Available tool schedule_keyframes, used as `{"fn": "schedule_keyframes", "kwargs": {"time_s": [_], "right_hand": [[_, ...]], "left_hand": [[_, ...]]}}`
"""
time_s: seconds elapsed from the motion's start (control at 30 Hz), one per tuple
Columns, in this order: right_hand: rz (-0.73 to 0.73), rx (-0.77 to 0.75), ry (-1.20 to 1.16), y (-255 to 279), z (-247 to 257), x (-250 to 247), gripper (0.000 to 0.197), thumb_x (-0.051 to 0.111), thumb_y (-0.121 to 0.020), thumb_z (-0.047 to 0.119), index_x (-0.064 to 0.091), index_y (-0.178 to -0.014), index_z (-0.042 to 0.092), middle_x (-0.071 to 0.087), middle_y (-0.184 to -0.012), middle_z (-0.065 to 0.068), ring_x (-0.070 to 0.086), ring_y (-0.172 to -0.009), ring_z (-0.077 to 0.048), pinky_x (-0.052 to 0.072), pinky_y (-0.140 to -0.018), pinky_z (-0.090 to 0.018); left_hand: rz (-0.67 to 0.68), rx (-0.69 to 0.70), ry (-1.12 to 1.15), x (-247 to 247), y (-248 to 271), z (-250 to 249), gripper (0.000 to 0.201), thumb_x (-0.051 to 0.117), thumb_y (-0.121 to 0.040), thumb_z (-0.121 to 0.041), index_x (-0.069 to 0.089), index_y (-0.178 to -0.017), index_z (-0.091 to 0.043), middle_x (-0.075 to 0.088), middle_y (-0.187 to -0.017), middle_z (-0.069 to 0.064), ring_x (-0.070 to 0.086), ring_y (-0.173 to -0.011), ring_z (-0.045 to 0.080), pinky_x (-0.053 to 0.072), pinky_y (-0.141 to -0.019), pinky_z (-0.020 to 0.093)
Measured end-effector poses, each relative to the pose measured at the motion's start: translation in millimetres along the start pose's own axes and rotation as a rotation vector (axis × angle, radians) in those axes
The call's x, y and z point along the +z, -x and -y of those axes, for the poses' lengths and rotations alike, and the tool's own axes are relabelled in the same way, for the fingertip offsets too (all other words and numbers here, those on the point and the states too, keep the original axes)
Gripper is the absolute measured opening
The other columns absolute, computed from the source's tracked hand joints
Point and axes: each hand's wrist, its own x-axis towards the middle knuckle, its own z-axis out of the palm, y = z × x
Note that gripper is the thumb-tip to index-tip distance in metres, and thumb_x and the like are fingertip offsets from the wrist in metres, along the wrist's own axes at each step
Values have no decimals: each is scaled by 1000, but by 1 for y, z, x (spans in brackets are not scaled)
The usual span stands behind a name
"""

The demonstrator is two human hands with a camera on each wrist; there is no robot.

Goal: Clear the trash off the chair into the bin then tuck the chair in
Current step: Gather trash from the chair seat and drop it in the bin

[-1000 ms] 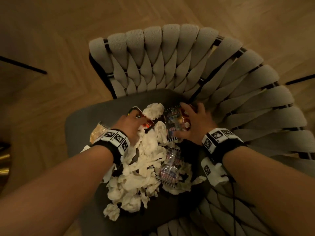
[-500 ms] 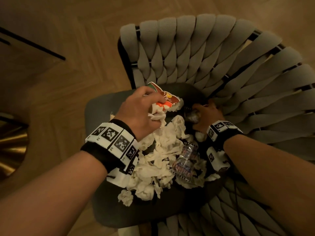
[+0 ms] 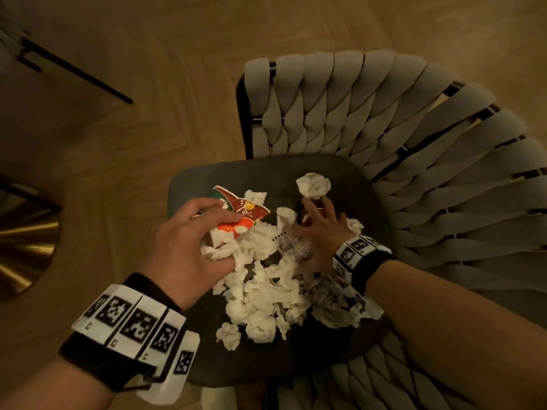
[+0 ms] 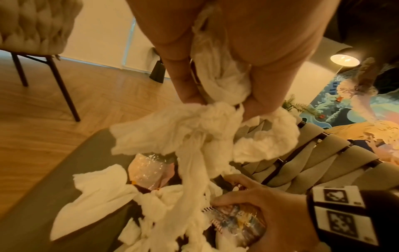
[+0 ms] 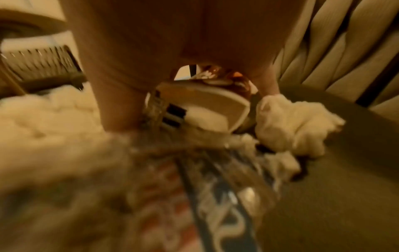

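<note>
The chair has a dark seat [image 3: 340, 184] and a woven grey back [image 3: 384, 119]. A heap of white crumpled tissues [image 3: 266, 297] and clear printed wrappers [image 3: 325, 294] lies on the seat. My left hand [image 3: 219, 232] is raised a little over the heap and grips a bunch of tissues [image 4: 215, 88] with a red and orange wrapper [image 3: 245, 207]. My right hand [image 3: 313, 229] lies low on the seat, fingers curled round a clear plastic wrapper [image 4: 237, 220] and what looks like a crushed white cup [image 5: 205, 109]. A loose tissue ball [image 3: 313, 184] sits just beyond it. No bin is in view.
Herringbone wood floor [image 3: 148, 128] lies left of the chair. A round brass object [image 3: 26, 247] stands at the far left, with a thin black bar [image 3: 74, 72] above it. A second woven chair [image 4: 32, 25] and a lit lamp [image 4: 345, 59] stand further off.
My left hand has closed on the red wrapper and tissues and lifted them off the seat. My right hand has curled onto the clear wrapper. The view has swung left.
</note>
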Motion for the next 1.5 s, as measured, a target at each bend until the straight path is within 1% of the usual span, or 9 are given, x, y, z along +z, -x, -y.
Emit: {"fn": "schedule_keyframes", "kwargs": {"time_s": [0.2,0.4,0.57,0.7,0.9,1.03,1.2,1.37,1.5], "right_hand": [[-44,32,17,-16,12,13,75,75,-64,52,32,-126,53,16,-145,0,23,-127,-43,47,-92,-59],[-68,46,-130,6,4,0,57,74,-69,46,47,-119,46,32,-137,0,36,-120,-35,47,-95,-52],[-161,35,-222,61,-2,-34,56,74,-66,47,52,-117,46,38,-131,1,47,-109,-32,47,-94,-48],[-263,1,-321,122,11,-74,51,79,-63,37,61,-110,36,44,-123,-1,56,-99,-27,49,-91,-45],[-401,-117,-459,200,58,-135,46,83,-65,18,63,-106,29,51,-115,-1,54,-101,-17,45,-87,-30],[-442,-252,-544,243,126,-167,47,84,-63,6,62,-98,30,59,-111,-8,57,-97,-18,44,-84,-23],[-413,-446,-634,286,244,-169,40,84,-64,3,66,-94,23,67,-102,-10,64,-89,-18,49,-84,-29],[-295,-563,-701,321,394,-112,35,82,-66,1,67,-96,14,70,-96,-5,66,-85,-14,51,-79,-21],[-169,-585,-760,343,522,-47,35,78,-69,-4,67,-97,14,73,-86,4,67,-76,-9,53,-69,-14]], "left_hand": [[-9,-59,59,10,11,14,52,80,-59,-17,62,-104,-35,49,-123,-11,46,-104,3,34,-82,9],[9,-101,152,18,25,20,51,79,-59,-16,61,-101,-40,49,-116,-17,47,-98,-10,32,-77,5],[-4,-184,319,0,45,14,53,79,-59,-8,62,-97,-41,53,-113,-12,49,-100,-7,42,-76,2],[-31,-285,429,-38,78,-1,55,77,-60,-5,62,-99,-41,53,-110,-13,55,-98,8,51,-88,33],[-164,-300,516,-111,161,-24,57,78,-60,-2,60,-100,-38,55,-116,-8,54,-103,0,44,-83,15],[-304,-237,631,-166,236,-34,52,79,-59,-10,63,-105,-28,62,-115,-7,58,-107,5,52,-87,19],[-538,-149,863,-207,337,-20,50,79,-56,-9,64,-103,-16,65,-115,4,64,-103,14,53,-85,19],[-753,-185,846,-231,470,47,45,79,-55,-17,66,-98,-16,68,-111,9,65,-104,16,53,-87,20],[-862,-364,796,-245,596,123,45,77,-54,-25,67,-97,-20,70,-107,-8,67,-93,8,52,-77,11]]}}
